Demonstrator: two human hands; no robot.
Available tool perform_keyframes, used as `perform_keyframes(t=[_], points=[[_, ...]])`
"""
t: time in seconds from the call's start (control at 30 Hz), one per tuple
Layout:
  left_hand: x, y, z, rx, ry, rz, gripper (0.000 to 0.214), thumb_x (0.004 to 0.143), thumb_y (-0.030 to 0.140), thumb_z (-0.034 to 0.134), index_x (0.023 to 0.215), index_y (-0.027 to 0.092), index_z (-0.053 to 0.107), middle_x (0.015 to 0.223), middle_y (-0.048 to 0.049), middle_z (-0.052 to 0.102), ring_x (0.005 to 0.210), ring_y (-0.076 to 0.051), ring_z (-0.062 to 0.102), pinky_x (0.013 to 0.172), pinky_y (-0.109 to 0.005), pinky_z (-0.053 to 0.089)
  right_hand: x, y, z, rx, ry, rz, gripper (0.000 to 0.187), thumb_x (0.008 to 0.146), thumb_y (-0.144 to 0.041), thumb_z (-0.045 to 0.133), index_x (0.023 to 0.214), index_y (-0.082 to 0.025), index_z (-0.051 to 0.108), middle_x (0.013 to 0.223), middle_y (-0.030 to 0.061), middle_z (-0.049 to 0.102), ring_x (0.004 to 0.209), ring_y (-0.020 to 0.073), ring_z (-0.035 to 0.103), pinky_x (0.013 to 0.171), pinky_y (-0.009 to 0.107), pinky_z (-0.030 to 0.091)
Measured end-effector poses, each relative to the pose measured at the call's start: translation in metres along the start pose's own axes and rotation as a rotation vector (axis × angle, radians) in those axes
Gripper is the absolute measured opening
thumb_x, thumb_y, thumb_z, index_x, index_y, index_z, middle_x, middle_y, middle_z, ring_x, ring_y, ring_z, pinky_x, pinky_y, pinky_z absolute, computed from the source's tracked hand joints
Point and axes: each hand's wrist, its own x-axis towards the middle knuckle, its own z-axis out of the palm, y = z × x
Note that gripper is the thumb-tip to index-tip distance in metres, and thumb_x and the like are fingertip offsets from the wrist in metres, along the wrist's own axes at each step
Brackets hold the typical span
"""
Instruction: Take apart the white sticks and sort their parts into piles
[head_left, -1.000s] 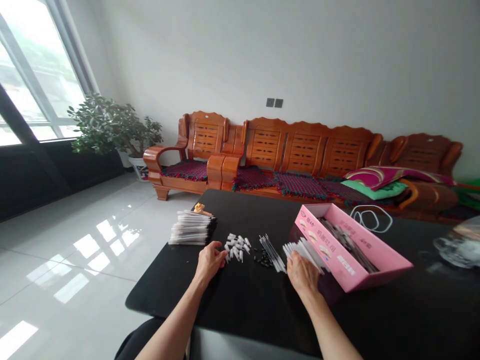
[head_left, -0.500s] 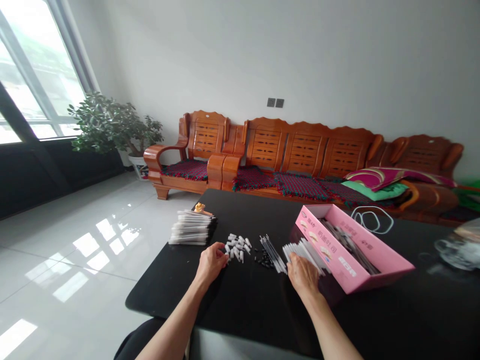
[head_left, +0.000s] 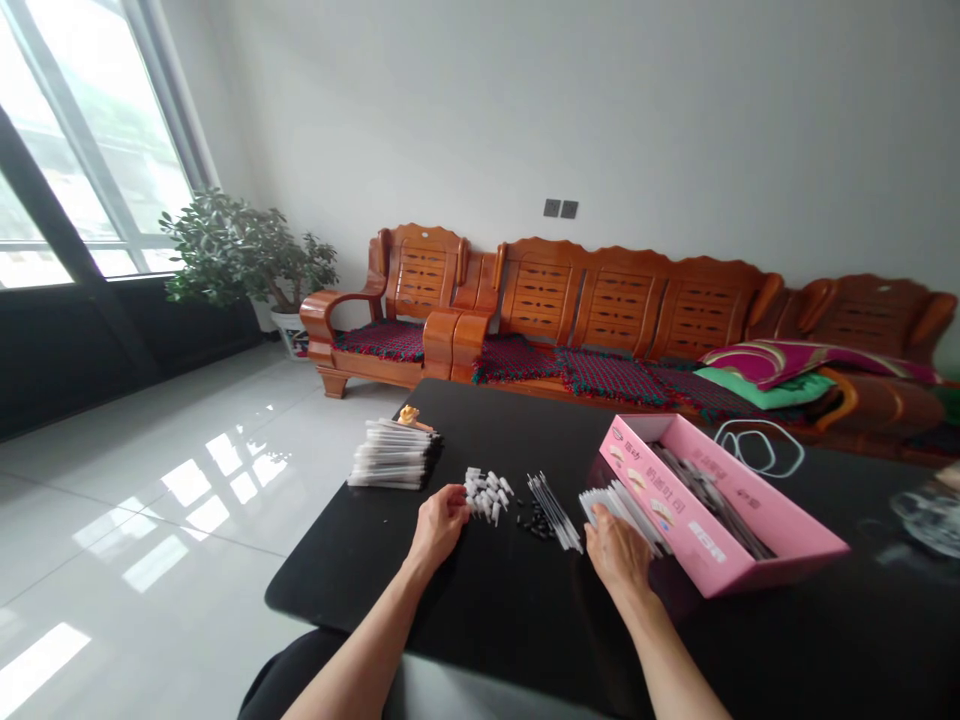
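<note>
My left hand (head_left: 441,522) rests on the black table (head_left: 495,610), its curled fingertips pinched at the near edge of a heap of small white caps (head_left: 486,492). Whether a cap is between the fingers is hidden. My right hand (head_left: 616,555) lies palm down with its fingers over the near end of a fan of white tubes (head_left: 621,503) beside the pink box (head_left: 731,525). Between the hands lie thin refills (head_left: 553,508) and small black bits (head_left: 531,520).
A stack of assembled white pens (head_left: 392,463) sits at the table's far left corner with a small orange figure (head_left: 409,414) behind it. A white cord loop (head_left: 759,446) lies past the box. A wooden sofa (head_left: 600,320) and a potted plant (head_left: 240,262) stand beyond.
The view has shifted slightly, so everything sits a little further right. Both hands stay at the caps and the white tubes; the left fingers have closed in on the caps.
</note>
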Motion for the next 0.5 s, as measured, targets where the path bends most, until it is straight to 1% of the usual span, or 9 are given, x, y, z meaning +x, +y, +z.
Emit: perform_keyframes(t=[0.07, 0.13, 0.2, 0.27, 0.37, 0.43, 0.5], points=[[-0.001, 0.003, -0.003, 0.045, 0.018, -0.001, 0.028, 0.075, 0.018, 0.058, 0.102, 0.015, 0.063, 0.087, -0.0057, 0.070, 0.073, -0.016, 0.067, 0.069, -0.025, 0.051, -0.001, -0.003, -0.005, 0.006, 0.001, -0.001, 0.028, 0.087, -0.026, 0.049, 0.111, -0.016, 0.059, 0.080, 0.0089, 0.070, 0.075, 0.0228, 0.067, 0.062, 0.029, 0.042], [-0.002, 0.005, -0.009, 0.128, 0.065, 0.024, 0.028, 0.075, 0.017, 0.057, 0.103, 0.015, 0.063, 0.090, -0.0063, 0.069, 0.076, -0.016, 0.066, 0.072, -0.026, 0.050, -0.002, -0.005, -0.010, 0.006, -0.001, 0.002, 0.026, 0.087, -0.026, 0.048, 0.109, -0.017, 0.059, 0.077, 0.0081, 0.070, 0.072, 0.0224, 0.067, 0.059, 0.029, 0.041], [-0.001, 0.007, -0.019, 0.252, 0.143, 0.088, 0.029, 0.077, 0.015, 0.055, 0.106, 0.015, 0.062, 0.096, -0.0072, 0.067, 0.081, -0.016, 0.065, 0.077, -0.027, 0.050, -0.003, -0.008, -0.014, 0.003, 0.004, 0.003, 0.026, 0.087, -0.026, 0.047, 0.108, -0.017, 0.059, 0.074, 0.0076, 0.069, 0.071, 0.0219, 0.067, 0.058, 0.028, 0.040], [0.002, 0.008, -0.031, 0.408, 0.246, 0.158, 0.031, 0.080, 0.014, 0.052, 0.110, 0.015, 0.060, 0.106, -0.0089, 0.064, 0.091, -0.018, 0.063, 0.084, -0.029, 0.048, -0.003, -0.009, -0.017, 0.006, 0.017, 0.001, 0.026, 0.088, -0.027, 0.046, 0.108, -0.018, 0.059, 0.073, 0.0071, 0.069, 0.070, 0.0214, 0.067, 0.057, 0.028, 0.039], [0.008, 0.004, -0.050, 0.639, 0.370, 0.186, 0.035, 0.083, 0.014, 0.048, 0.118, 0.014, 0.057, 0.122, -0.0120, 0.058, 0.111, -0.025, 0.054, 0.096, -0.035, 0.041, -0.004, -0.010, -0.020, 0.015, 0.031, -0.001, 0.024, 0.089, -0.027, 0.046, 0.106, -0.019, 0.059, 0.071, 0.0066, 0.069, 0.069, 0.0210, 0.067, 0.056, 0.027, 0.039], [0.012, -0.001, -0.059, 0.754, 0.396, 0.168, 0.041, 0.083, 0.013, 0.048, 0.123, 0.014, 0.054, 0.131, -0.0131, 0.053, 0.121, -0.027, 0.046, 0.103, -0.038, 0.035, -0.005, -0.011, -0.022, 0.015, 0.033, 0.001, 0.023, 0.089, -0.028, 0.046, 0.105, -0.020, 0.060, 0.070, 0.0062, 0.068, 0.068, 0.0214, 0.067, 0.055, 0.027, 0.038], [0.016, -0.007, -0.066, 0.836, 0.384, 0.146, 0.045, 0.082, 0.013, 0.049, 0.127, 0.014, 0.052, 0.134, -0.0138, 0.050, 0.127, -0.027, 0.041, 0.106, -0.039, 0.030, -0.006, -0.011, -0.024, 0.011, 0.030, -0.002, 0.022, 0.089, -0.028, 0.045, 0.104, -0.020, 0.060, 0.069, 0.0061, 0.068, 0.068, 0.0220, 0.067, 0.054, 0.028, 0.038]])
